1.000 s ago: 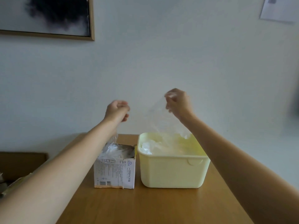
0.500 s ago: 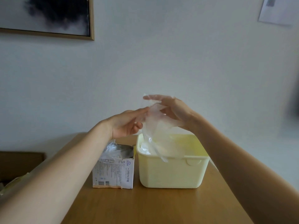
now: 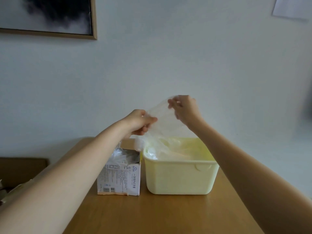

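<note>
**A:** Status on your hands?

**B:** Your left hand (image 3: 140, 122) pinches the lower left edge of the clear plastic film (image 3: 162, 115), fingers curled onto it. Your right hand (image 3: 184, 108) pinches the film's top edge, higher up and further right. The film is stretched between your 2 hands, in the air.

**A:** Film position vs the tub?

**B:** It's over the back left part of the yellow tub (image 3: 179, 176). The lower end hangs down to the tub's rim. Can't tell if it touches the clear plastic lying inside.

**A:** Anything else on the desk?

**B:** 1 torn white carton (image 3: 119, 179) stands just left of the tub with its top open and more clear plastic bunched inside. Both sit on the wooden desk (image 3: 160, 215). On the wall there's a framed dark picture (image 3: 50, 16) upper left and 1 paper sheet (image 3: 292, 7) upper right.
</note>
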Available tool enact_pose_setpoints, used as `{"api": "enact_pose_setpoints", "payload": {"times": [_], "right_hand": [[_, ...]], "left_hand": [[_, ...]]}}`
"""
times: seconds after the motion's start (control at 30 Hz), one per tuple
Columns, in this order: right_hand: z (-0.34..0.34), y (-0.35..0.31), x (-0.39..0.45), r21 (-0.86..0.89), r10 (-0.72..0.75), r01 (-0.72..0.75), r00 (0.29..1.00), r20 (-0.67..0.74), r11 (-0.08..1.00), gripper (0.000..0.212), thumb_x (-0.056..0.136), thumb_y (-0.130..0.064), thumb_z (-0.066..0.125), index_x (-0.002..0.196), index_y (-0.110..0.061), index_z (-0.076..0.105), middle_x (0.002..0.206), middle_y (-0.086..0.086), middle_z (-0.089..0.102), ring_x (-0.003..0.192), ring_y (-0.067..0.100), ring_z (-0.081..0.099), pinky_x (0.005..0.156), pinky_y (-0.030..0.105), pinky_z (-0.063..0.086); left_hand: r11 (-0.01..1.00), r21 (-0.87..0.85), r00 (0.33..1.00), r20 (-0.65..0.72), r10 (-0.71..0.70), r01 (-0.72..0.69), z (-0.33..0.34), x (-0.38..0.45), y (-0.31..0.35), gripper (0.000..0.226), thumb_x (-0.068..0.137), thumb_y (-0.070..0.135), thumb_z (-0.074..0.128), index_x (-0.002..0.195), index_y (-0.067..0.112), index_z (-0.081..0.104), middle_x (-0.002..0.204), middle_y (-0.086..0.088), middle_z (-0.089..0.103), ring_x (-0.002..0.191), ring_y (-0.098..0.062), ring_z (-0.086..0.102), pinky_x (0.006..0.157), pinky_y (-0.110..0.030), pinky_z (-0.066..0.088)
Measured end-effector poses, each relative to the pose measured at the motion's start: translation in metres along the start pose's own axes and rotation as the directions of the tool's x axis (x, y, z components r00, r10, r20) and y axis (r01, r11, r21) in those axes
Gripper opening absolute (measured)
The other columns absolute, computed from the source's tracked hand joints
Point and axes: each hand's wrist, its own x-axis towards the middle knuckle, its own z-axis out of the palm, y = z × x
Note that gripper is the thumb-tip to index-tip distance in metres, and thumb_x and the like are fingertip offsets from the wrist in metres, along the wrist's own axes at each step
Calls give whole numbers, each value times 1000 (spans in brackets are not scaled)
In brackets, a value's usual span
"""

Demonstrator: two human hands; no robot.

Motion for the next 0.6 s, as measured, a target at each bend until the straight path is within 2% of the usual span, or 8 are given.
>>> {"api": "enact_pose_setpoints", "payload": {"times": [0.17,0.27,0.33,0.37,0.4,0.47,0.53,0.6], "right_hand": [[-11,51,-10,110,162,-155,985,-61,982,16,94,-14,51,89,-11,66,32,-11,45,31,-3,44,38,10,29],[-9,90,-20,53,249,-247,968,-33,968,15,95,-13,51,90,-13,66,34,-13,47,34,-5,46,41,9,33],[-4,110,-23,-35,270,-270,963,-2,962,16,95,-15,50,89,-18,64,43,-11,46,39,1,48,46,11,34],[-2,116,-24,-86,270,-268,963,15,960,16,96,-16,50,91,-18,64,51,-12,45,45,3,47,54,18,40],[1,121,-25,-138,276,-269,960,35,953,16,95,-17,49,93,-16,65,55,-7,47,52,11,51,60,25,44],[8,126,-27,-251,309,-278,946,96,927,19,94,-18,46,99,-12,64,64,6,55,68,30,61,68,33,49],[12,124,-32,-409,340,-241,921,191,880,24,93,-20,45,111,-15,60,83,13,62,83,33,64,73,33,49],[13,120,-37,-546,360,-166,893,270,821,29,95,-27,47,121,-16,52,103,12,63,94,31,63,79,33,49]], "left_hand": [[933,355,995,-98,-19,53,-23,11,-19,27,88,34,64,93,9,54,60,-2,48,46,-12,38,41,-20,33],[821,541,946,-323,3,182,-27,21,-29,24,91,33,56,94,9,57,76,-6,62,60,-19,52,59,-26,43],[782,600,889,-435,142,168,-17,29,-26,23,92,32,53,101,11,55,94,-7,64,79,-26,60,69,-29,42],[787,612,868,-429,251,75,-7,32,-21,22,91,30,54,104,11,53,101,-5,62,89,-27,60,72,-30,41],[780,624,860,-370,352,-51,6,34,-14,21,90,27,56,105,12,53,102,-5,59,92,-27,59,74,-29,40],[726,625,897,-93,433,-286,36,35,-8,27,88,25,62,110,12,55,98,-5,54,87,-23,56,70,-26,37],[687,659,951,256,176,-305,65,34,-17,47,87,25,64,130,14,46,107,-9,56,84,-19,53,61,-22,40],[556,800,900,390,-192,-228,79,37,-38,63,92,11,55,147,19,24,123,-15,53,87,-24,57,60,-23,47]]}}
